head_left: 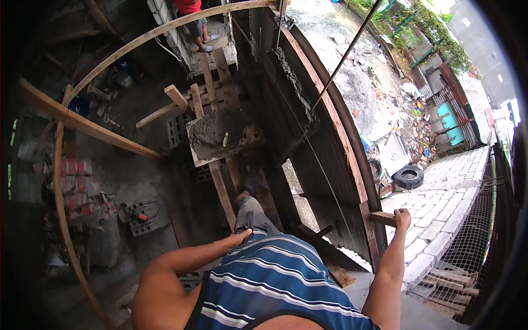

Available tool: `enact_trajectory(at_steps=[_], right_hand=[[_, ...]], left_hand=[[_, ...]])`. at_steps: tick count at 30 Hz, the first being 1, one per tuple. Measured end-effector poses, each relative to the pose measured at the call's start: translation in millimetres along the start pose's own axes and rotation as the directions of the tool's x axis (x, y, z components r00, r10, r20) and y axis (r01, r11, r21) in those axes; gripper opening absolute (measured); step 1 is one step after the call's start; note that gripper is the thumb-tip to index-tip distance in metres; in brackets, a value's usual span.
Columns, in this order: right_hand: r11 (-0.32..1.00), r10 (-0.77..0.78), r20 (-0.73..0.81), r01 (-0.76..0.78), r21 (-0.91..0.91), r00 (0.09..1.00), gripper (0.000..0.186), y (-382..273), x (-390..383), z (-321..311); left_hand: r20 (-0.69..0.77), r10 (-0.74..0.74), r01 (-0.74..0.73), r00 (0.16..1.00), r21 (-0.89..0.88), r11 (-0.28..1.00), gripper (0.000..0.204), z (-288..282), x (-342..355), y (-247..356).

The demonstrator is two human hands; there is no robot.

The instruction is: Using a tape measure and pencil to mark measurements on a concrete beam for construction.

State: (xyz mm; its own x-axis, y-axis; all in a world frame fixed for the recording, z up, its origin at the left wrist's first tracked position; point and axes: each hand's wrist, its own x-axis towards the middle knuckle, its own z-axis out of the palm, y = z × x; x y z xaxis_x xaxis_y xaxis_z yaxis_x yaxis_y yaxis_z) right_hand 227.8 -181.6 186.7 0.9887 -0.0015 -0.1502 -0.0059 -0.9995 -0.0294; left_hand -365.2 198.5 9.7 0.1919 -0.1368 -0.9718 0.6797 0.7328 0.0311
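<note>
My right hand [403, 219] is closed round the end of a short wooden beam [383, 218] that juts out from the corrugated metal wall at the right. At my waist, my left hand [240, 237] grips the grey trousers [252, 213]; its fingertips are small and partly hidden. Ahead of my legs lies a mortar board [201, 138], smeared with wet grey cement. A small pale-handled tool [225, 139], perhaps a trowel, rests in the cement. My shoe [250, 184] is on the planks below the board.
Narrow planks [221, 192] form a raised walkway over the dark floor. Another person [192, 25] stands on a ledge at the far end. A curved timber [165, 30] crosses the left side. Beyond the metal wall [324, 181] are tyres [408, 176], rubble and a block wall [445, 206].
</note>
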Motion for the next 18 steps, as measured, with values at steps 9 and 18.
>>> enact_trajectory(at_steps=[9, 18], right_hand=[[1.0, 0.002, 0.002, -0.002, -0.012, 1.0, 0.034, -1.8, -1.2, -1.2], [1.0, 0.006, -0.011, -0.006, 0.018, 1.0, 0.032, -6.7, -9.0, -5.8]], left_hand=[[0.021, -0.027, 0.027, 0.999, -0.008, 1.0, 0.103, -7.3, 20.5, -7.3], [0.097, -0.036, 0.039, 0.995, -0.023, 0.999, 0.094, 7.8, -28.3, 11.6]])
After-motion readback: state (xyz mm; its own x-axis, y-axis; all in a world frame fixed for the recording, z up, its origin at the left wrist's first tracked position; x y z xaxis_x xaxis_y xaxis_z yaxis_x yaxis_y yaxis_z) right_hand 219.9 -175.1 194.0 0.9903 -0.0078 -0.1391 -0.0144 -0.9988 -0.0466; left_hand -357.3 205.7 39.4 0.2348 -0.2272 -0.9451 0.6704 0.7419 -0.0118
